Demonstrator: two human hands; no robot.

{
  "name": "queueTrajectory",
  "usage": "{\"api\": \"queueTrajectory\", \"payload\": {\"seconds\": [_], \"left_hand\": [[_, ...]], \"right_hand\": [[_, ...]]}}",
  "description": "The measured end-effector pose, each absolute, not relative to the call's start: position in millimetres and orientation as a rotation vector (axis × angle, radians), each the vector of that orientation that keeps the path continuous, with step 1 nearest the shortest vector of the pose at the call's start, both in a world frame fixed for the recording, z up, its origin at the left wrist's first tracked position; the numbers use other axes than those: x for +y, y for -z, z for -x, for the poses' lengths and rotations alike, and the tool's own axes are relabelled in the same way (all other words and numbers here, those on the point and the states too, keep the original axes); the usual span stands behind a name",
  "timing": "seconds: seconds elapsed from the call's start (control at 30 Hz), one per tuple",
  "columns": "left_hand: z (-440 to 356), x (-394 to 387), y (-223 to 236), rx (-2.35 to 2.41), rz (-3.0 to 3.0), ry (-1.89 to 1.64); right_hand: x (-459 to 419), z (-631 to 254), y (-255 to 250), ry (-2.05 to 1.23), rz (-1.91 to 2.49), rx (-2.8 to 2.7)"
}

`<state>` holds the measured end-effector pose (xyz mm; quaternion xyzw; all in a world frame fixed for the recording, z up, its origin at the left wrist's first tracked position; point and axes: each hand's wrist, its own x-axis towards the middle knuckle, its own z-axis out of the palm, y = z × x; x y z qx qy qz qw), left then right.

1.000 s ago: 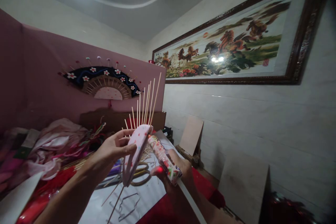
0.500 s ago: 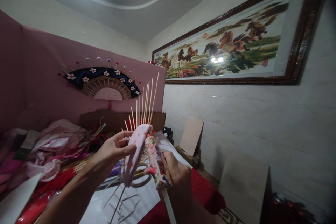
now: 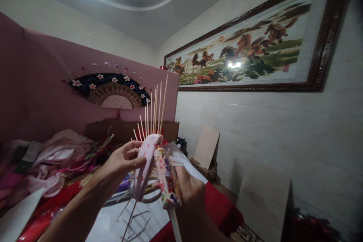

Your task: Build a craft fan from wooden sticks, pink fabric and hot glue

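Observation:
My left hand (image 3: 132,159) pinches a pink, red-dotted half-round fabric piece (image 3: 146,157) between thumb and fingers. From its far edge thin wooden sticks (image 3: 155,111) fan upward, and a stick or two also show below it. My right hand (image 3: 188,185) is wrapped round a hot glue gun (image 3: 166,181) covered in floral print, with a pale glue stick (image 3: 175,225) poking out of its rear. The gun's orange tip is close to the fabric's upper right edge; whether they touch I cannot tell. Scissors (image 3: 153,199) lie behind the fabric piece.
White paper (image 3: 104,219) and red cloth (image 3: 218,204) cover the table. Crumpled pink fabric (image 3: 65,143) and red material (image 3: 66,196) are piled at left. A finished-looking dark fan (image 3: 113,79) hangs on the pink partition. Boards (image 3: 207,147) lean against the right wall.
The glue gun and my right hand have shifted slightly left. The stick tips have swung a little left, while the fabric piece stays in my left hand.

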<state>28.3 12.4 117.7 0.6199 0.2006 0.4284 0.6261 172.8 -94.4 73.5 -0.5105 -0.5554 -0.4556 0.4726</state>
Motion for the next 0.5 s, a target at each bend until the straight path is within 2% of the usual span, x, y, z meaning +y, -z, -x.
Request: {"api": "queueTrajectory", "payload": {"seconds": [0.23, 0.5], "left_hand": [[-29, 14, -116, 0.462, -1.427, -0.984], [-30, 9, -118, 0.479, -1.430, -0.976]], "right_hand": [[-91, -179, -64, 1.128, 1.275, -1.395], [-96, -172, -76, 1.096, 1.243, -1.341]]}}
